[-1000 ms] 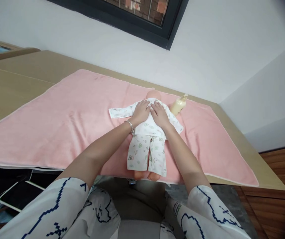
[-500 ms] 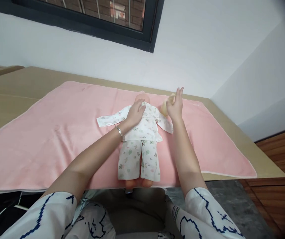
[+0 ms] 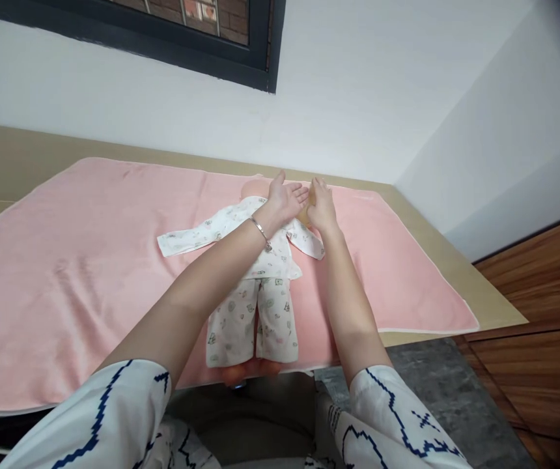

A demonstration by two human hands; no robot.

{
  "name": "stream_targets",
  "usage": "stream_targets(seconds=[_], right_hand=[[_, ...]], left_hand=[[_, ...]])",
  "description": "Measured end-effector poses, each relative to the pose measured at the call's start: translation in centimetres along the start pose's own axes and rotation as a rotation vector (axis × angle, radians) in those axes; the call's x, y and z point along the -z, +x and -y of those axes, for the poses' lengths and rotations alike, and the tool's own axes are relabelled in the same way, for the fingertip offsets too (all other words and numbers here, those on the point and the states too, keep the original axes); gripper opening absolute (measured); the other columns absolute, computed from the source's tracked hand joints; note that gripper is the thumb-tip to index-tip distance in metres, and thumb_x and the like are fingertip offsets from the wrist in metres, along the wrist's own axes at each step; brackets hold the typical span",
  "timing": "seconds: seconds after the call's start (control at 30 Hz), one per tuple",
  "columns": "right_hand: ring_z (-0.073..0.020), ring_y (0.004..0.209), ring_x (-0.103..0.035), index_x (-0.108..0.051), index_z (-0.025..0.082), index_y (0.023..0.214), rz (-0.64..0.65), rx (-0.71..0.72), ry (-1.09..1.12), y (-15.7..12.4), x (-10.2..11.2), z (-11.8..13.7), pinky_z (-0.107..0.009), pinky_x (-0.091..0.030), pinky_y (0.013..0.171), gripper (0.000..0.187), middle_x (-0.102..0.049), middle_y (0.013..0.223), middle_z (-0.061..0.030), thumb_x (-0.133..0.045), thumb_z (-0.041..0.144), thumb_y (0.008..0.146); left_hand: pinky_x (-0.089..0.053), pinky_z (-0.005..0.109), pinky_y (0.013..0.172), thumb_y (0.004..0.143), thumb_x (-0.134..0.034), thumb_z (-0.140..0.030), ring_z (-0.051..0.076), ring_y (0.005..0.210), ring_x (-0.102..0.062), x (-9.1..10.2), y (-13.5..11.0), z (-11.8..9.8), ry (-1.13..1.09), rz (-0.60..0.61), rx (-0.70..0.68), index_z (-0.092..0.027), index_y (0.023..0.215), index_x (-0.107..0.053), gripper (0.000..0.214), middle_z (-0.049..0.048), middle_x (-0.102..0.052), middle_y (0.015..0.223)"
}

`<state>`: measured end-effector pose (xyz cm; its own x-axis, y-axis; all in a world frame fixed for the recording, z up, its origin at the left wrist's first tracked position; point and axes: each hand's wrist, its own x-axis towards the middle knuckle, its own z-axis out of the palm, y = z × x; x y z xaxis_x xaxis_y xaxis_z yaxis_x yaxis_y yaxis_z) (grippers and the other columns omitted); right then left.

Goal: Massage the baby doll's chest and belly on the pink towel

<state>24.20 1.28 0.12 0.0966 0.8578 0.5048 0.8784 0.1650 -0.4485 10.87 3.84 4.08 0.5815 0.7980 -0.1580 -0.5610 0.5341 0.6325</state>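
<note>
A doll lies on its back in a white printed pyjama top (image 3: 267,264) and matching trousers (image 3: 276,326). Its bare head (image 3: 253,189) points to the wall and its feet (image 3: 234,374) reach the near table edge. Over the doll's chest my left hand (image 3: 287,198) is turned palm up, fingers stretched and apart. Just right of it, my right hand (image 3: 323,207) has its fingers bent round a rounded, pale yellow object (image 3: 304,216). Most of that object is hidden between the hands, and its kind is unclear. My left fingertips come close to it.
A pink cloth (image 3: 128,260) covers much of the wooden table (image 3: 30,146). The white wall rises right behind the table, with a dark-framed window (image 3: 266,45) at upper left. Brown wooden cabinets (image 3: 544,273) stand at the right.
My left hand has lifted off the doll's chest, moved right and turned palm up. My right hand has come nearer to it with the yellow object. The view has shifted right.
</note>
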Motion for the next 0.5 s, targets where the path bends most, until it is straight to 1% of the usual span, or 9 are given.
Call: stream_targets(seconds=[0.13,0.2,0.27,0.33,0.37,0.43,0.5], right_hand=[[-0.0304,0.148,-0.039,-0.053,0.006,0.142,-0.035,-0.016,-0.079,-0.2,0.8,1.4,-0.059,-0.015,0.127,0.062,-0.050,0.153,-0.0194,-0.043,0.014,0.081],[-0.0316,0.143,-0.045,-0.056,0.007,0.139,-0.051,-0.032,-0.093,-0.4,0.9,2.0,-0.058,-0.022,0.126,0.060,-0.056,0.148,-0.0189,-0.043,0.013,0.080],[-0.0322,0.140,-0.047,-0.056,0.008,0.139,-0.045,-0.048,-0.069,-0.6,1.0,2.3,-0.055,-0.032,0.122,0.060,-0.058,0.146,-0.0172,-0.043,0.014,0.081],[-0.0319,0.142,-0.044,-0.054,0.011,0.142,-0.024,-0.072,-0.013,-0.7,1.2,2.5,-0.053,-0.036,0.121,0.062,-0.056,0.148,-0.0149,-0.044,0.015,0.081],[-0.0314,0.145,-0.040,-0.053,0.012,0.143,-0.023,-0.080,0.019,-0.8,1.4,2.7,-0.054,-0.035,0.122,0.063,-0.053,0.152,-0.0134,-0.044,0.015,0.080],[-0.0293,0.153,-0.029,-0.049,0.017,0.147,-0.054,-0.057,0.090,-1.0,2.3,3.6,-0.056,-0.028,0.126,0.068,-0.043,0.160,-0.0083,-0.044,0.015,0.080],[-0.0259,0.157,-0.021,-0.044,0.024,0.151,-0.099,0.020,0.163,-1.6,3.5,5.2,-0.058,-0.022,0.128,0.071,-0.033,0.166,-0.0007,-0.043,0.016,0.080]], left_hand=[[-0.039,0.041,0.120,0.096,-0.031,-0.061,0.026,0.154,-0.033,-0.3,-0.1,0.0,-0.060,0.011,0.032,-0.014,0.163,-0.017,0.083,0.0169,-0.033,0.165],[-0.040,0.041,0.119,0.096,-0.030,-0.060,0.026,0.153,-0.035,-0.3,-0.4,0.0,-0.026,0.005,0.022,-0.012,0.162,-0.018,0.083,0.0182,-0.036,0.163],[-0.041,0.042,0.119,0.097,-0.026,-0.059,0.026,0.151,-0.039,-0.2,-1.1,0.1,0.061,-0.005,0.002,-0.011,0.161,-0.021,0.080,0.0190,-0.042,0.160],[-0.043,0.044,0.117,0.097,-0.021,-0.060,0.027,0.147,-0.045,0.2,-2.2,0.2,0.184,-0.013,-0.018,-0.013,0.159,-0.028,0.079,0.0195,-0.049,0.154],[-0.044,0.045,0.117,0.097,-0.019,-0.061,0.028,0.145,-0.047,0.6,-3.0,0.2,0.251,-0.011,-0.029,-0.013,0.158,-0.032,0.079,0.0199,-0.053,0.151],[-0.046,0.046,0.115,0.096,-0.014,-0.062,0.029,0.142,-0.051,1.5,-4.8,0.1,0.387,0.012,-0.058,-0.014,0.154,-0.040,0.080,0.0206,-0.057,0.146],[-0.047,0.047,0.115,0.097,-0.009,-0.062,0.029,0.141,-0.053,2.5,-6.8,0.0,0.517,0.055,-0.095,-0.015,0.149,-0.047,0.080,0.0197,-0.060,0.144]])
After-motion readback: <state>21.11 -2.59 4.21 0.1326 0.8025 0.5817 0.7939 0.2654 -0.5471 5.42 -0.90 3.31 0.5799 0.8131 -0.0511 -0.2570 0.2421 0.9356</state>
